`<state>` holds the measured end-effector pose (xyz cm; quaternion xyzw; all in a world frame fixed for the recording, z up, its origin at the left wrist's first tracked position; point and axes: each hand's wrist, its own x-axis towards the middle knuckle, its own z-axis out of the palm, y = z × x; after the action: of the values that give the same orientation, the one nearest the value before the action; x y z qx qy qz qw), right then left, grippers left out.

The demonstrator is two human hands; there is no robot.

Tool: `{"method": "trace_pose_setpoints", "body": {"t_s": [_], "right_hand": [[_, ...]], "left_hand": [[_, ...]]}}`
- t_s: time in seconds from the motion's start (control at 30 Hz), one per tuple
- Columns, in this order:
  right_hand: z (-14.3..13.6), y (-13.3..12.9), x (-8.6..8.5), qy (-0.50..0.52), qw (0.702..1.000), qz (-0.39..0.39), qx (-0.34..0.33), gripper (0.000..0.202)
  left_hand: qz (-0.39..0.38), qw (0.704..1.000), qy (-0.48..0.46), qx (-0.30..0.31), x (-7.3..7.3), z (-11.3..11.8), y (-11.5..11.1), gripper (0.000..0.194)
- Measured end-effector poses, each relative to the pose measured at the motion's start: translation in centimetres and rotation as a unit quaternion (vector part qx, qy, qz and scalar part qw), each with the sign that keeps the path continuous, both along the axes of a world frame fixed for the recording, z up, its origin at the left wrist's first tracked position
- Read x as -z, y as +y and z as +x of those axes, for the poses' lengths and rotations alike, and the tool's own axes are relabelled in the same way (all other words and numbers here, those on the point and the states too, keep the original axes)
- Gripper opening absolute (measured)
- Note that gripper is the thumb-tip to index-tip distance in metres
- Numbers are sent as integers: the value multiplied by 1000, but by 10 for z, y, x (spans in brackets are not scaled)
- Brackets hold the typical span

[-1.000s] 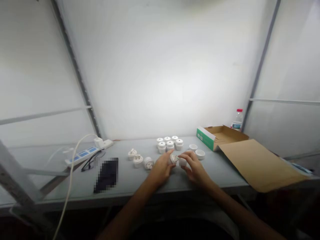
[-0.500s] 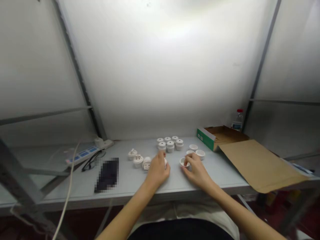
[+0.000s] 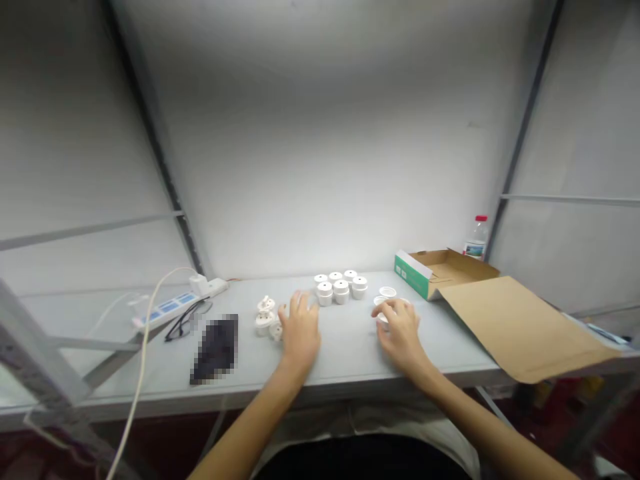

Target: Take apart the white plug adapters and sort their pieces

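My left hand (image 3: 301, 333) is over the table with its fingers spread, just right of a small cluster of white round pieces with slotted, plug-like tops (image 3: 264, 323). Its fingertips come close to the nearest piece, and part of that piece is hidden. My right hand (image 3: 404, 337) has thumb and fingers curled about a small white cup (image 3: 383, 321) low on the tabletop. Other white cups (image 3: 387, 292) stand just behind it, some partly covered by the fingers. Between and beyond my hands, several white capped round units (image 3: 341, 292) stand upright in rows.
An open cardboard box (image 3: 450, 270) with a green side lies at the back right, its brown flap (image 3: 520, 327) reaching the front edge. A bottle (image 3: 477, 239) stands behind it. At left are a power strip (image 3: 173, 308), a cable (image 3: 143, 360), glasses (image 3: 186, 320) and a dark pixelated item (image 3: 216, 350).
My left hand has moved left and its fingers have spread. The slotted pieces sit closer together, farther left. My right hand has shifted slightly right with the cup.
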<state>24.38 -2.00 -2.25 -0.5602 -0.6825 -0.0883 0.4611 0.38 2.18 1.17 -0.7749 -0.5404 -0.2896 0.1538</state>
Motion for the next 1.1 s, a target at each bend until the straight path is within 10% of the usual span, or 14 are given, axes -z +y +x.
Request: {"method": "trace_pose_setpoints", "body": {"t_s": [0.2, 0.33, 0.6, 0.8, 1.1], "right_hand": [[-9, -17, -22, -10, 964, -17, -265, 21], [-12, -25, -29, -88, 930, -91, -346, 30], [-9, -15, -13, -79, 945, -155, -277, 62], [-12, -9, -5, -75, 956, -146, -242, 59], [-13, -1, 2, -59, 979, -119, -153, 45]], "left_hand": [[-43, 986, -48, 156, 9, 18, 2, 40], [-83, 988, -20, 127, 9, 27, 19, 56], [-85, 995, -6, 41, -18, 32, 74, 59], [-71, 996, 5, 48, -13, 27, 55, 33], [-96, 957, -105, 254, 8, 29, 19, 46]]}}
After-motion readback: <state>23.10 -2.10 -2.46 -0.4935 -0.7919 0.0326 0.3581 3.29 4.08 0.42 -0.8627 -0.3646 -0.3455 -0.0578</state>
